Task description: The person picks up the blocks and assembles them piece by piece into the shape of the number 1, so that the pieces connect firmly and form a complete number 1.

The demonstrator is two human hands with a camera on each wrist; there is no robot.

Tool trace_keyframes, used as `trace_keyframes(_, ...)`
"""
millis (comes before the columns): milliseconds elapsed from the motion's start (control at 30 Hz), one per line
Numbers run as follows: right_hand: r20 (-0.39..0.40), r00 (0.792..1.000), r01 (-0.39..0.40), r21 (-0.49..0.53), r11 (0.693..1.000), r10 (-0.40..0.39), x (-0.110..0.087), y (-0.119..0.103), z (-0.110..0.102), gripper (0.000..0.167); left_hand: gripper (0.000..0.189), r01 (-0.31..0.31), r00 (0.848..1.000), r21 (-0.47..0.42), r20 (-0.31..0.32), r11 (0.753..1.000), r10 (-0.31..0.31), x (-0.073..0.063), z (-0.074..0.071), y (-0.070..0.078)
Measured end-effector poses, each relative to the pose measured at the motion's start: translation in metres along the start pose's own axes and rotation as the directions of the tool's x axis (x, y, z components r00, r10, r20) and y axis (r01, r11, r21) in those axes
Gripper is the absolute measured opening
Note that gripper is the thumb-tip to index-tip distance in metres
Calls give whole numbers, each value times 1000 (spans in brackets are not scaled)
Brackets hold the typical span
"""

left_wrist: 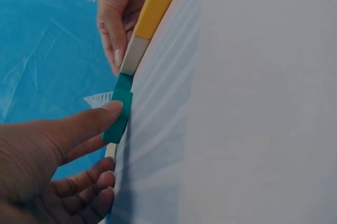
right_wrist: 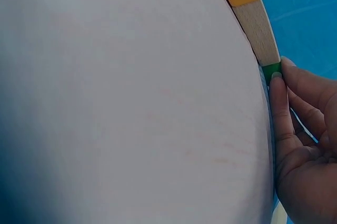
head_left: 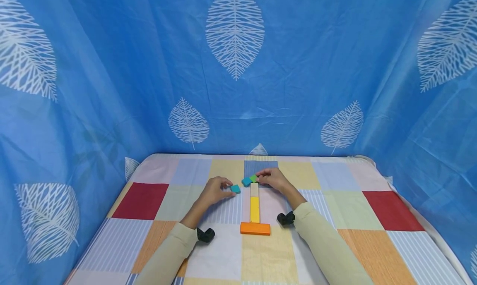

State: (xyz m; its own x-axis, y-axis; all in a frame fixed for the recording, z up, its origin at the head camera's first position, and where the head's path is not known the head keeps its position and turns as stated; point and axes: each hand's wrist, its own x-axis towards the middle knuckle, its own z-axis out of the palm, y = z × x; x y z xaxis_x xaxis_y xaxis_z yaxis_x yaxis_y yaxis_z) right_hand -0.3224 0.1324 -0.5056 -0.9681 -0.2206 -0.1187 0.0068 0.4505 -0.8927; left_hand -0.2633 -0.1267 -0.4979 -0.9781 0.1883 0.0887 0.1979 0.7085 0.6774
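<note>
My left hand (head_left: pixel 216 190) pinches a teal block (head_left: pixel 235 189) between thumb and fingers, just left of the other blocks; its thumb also lies on the teal block (left_wrist: pixel 119 118) in the left wrist view. My right hand (head_left: pixel 273 179) pinches a green block (head_left: pixel 254 178), whose edge shows by the thumb in the right wrist view. A blue-teal block (head_left: pixel 246 182) touches the green one on its left. Below them a line runs towards me: a plain wooden block (head_left: pixel 254 190), a yellow block (head_left: pixel 254 209), then an orange block (head_left: pixel 255 228) laid crosswise at the near end.
A patchwork cloth (head_left: pixel 266 262) covers the table. Blue curtains with white leaf prints (head_left: pixel 234 37) hang at the back and both sides. Black wrist devices (head_left: pixel 205 235) stick out from both sleeves, close to the cloth.
</note>
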Motion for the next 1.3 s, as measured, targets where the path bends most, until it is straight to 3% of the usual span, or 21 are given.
trace_keyframes(233,-5,1000,4,6,1000,-4,-1,-1,-1,24,29,-26,1000,57,-14,998,27,-2,3,2)
trace_keyframes(500,17,999,31,3,1000,-31,-1,0,-1,26,30,2,999,128,-36,992,3,-2,5,7)
trace_keyframes(833,13,1000,17,-9,1000,-17,1,-1,-2,27,33,45,998,147,-46,988,-38,0,9,16)
trace_keyframes(1300,12,1000,28,25,999,-28,1,1,0,25,32,60,997,184,-66,981,-49,3,14,24)
